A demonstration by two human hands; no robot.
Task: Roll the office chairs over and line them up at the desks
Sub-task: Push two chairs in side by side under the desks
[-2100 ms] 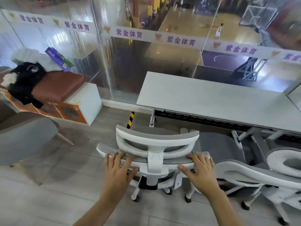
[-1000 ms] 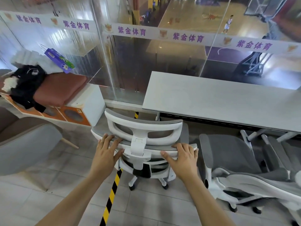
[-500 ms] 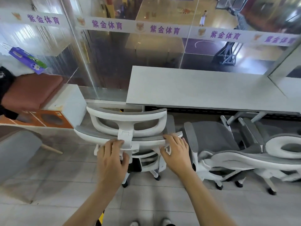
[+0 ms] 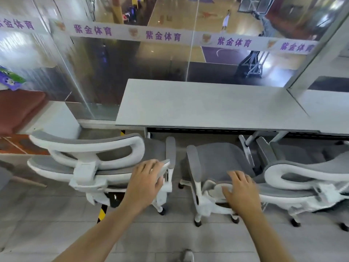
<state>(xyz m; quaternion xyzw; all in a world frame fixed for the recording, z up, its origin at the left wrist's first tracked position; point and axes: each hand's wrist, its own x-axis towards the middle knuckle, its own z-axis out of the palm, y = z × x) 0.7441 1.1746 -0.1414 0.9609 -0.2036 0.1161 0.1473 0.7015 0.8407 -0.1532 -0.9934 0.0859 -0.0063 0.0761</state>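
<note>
A white office chair with grey mesh (image 4: 85,148) stands in front of the left end of the grey desk (image 4: 207,106), its back toward me. My left hand (image 4: 149,178) grips the right end of its backrest. A second chair (image 4: 217,159) stands just to the right, turned at an angle, with its backrest (image 4: 302,174) stretching to the right. My right hand (image 4: 239,190) is blurred, with fingers spread over the left end of that backrest, holding nothing. A third chair's seat (image 4: 289,152) sits partly under the desk at the right.
A glass wall (image 4: 160,59) runs behind the desk. A white cabinet (image 4: 54,120) with a red cushion (image 4: 20,108) stands at the left. Yellow-black tape (image 4: 102,212) lies on the tiled floor under the left chair. Another desk (image 4: 324,103) adjoins at the right.
My right hand has left the left chair's backrest and moved right to the second chair. My left hand has slid to that backrest's right end. The view has shifted right.
</note>
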